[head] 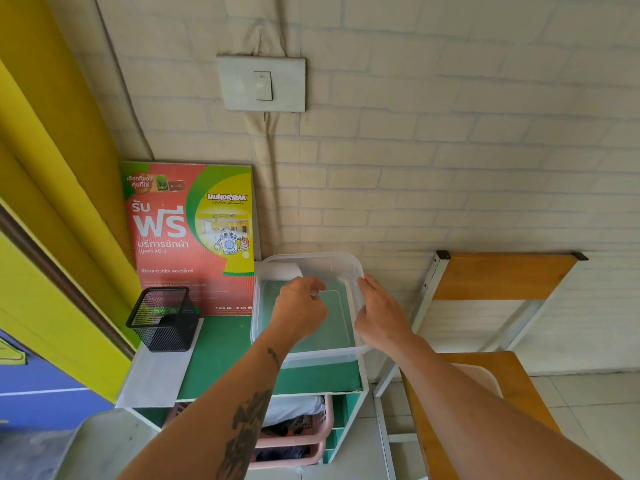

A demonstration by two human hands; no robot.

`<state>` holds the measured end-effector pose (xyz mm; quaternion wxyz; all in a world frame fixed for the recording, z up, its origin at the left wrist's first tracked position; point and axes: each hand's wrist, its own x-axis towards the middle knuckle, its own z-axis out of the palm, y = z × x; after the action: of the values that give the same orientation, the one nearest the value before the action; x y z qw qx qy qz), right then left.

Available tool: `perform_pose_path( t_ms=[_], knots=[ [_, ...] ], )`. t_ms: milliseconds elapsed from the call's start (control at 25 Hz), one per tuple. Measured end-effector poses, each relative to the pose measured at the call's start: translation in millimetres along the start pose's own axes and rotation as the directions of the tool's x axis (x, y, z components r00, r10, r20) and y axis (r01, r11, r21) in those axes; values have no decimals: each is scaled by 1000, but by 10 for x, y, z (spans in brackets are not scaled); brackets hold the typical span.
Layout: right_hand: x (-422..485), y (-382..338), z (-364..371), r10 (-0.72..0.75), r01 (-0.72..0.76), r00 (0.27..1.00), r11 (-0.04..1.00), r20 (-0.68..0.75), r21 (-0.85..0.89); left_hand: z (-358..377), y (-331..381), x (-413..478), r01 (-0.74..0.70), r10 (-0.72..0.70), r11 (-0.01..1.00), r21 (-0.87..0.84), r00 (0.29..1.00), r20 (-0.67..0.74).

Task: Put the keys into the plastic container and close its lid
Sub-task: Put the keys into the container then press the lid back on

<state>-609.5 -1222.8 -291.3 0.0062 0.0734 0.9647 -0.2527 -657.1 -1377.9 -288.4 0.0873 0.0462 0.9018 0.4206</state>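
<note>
The clear plastic container [304,356] stands uncovered on the green shelf top [221,355], against the brick wall. My left hand [299,306] hovers over its inside with the fingers curled shut; no keys show, and I cannot see whether anything is in the fist. My right hand [379,313] grips the container's right wall, fingers stretched along the rim. A pale translucent flat piece [485,379] that looks like the lid lies on the wooden chair seat, partly hidden by my right forearm.
A black mesh pen holder [162,320] stands at the shelf's left. A red and green laundry poster [194,237] leans on the wall behind. Pink baskets [298,441] fill the shelves below. A wooden chair [502,275] stands right of the shelf.
</note>
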Motion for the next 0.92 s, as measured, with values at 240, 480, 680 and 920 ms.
perform_pose_path(
  t_ms=[240, 480, 680, 920],
  knots=[
    [-88, 153, -168, -6, 13, 998, 994, -68, 105, -30, 173, -82, -89, 88, 996, -20, 995, -38],
    [-350, 736, -577, 45, -32, 995, 989, -93, 141, 241, 659, -228, -151, 150, 985, -88, 988, -24],
    [-671, 1633, -885, 147, -135, 988, 972, -53, 192, 1007, 1098, -386, -178, 182, 976, -125, 983, 24],
    [-1009, 2895, -1061, 235, -248, 968, 950, 91, 191, 2176, 1445, -699, -56, 58, 998, -16, 982, 178]
  ],
)
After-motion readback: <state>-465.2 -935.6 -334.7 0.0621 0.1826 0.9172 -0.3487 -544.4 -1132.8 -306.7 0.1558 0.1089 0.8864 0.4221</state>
